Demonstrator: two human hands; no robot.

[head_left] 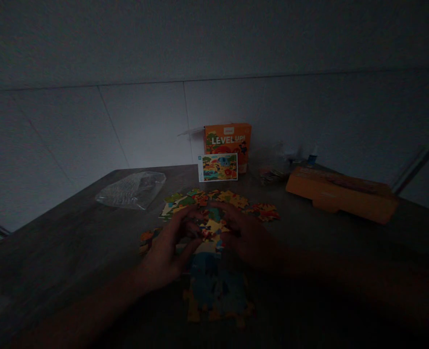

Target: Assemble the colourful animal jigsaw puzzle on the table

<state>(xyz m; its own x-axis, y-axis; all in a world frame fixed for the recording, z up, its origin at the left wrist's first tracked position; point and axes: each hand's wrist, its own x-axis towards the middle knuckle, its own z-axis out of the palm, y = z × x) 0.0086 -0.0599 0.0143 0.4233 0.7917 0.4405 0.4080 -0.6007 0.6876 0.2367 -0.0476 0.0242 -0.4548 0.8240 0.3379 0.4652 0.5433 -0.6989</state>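
Note:
My left hand (pixel 167 252) and my right hand (pixel 249 240) face each other over the table. Between their curled fingers are jigsaw puzzle pieces (pixel 212 230) with a yellow, red and blue print; the dim light hides how many. Both thumbs press in from the near side. Just below my hands lies a joined blue puzzle section (pixel 218 288) with yellow edge pieces. Beyond my fingers, loose puzzle pieces (pixel 231 198) spread in an arc, some partly covered by my hands. More pieces (pixel 147 240) lie left of my left hand.
An orange box (pixel 227 133) marked "LEVEL UP!" stands near the wall, with a picture card (pixel 220 168) leaning on its front. At left lies a clear plastic bag (pixel 132 190). An orange box part (pixel 341 194) is at right, near another clear bag (pixel 272 160).

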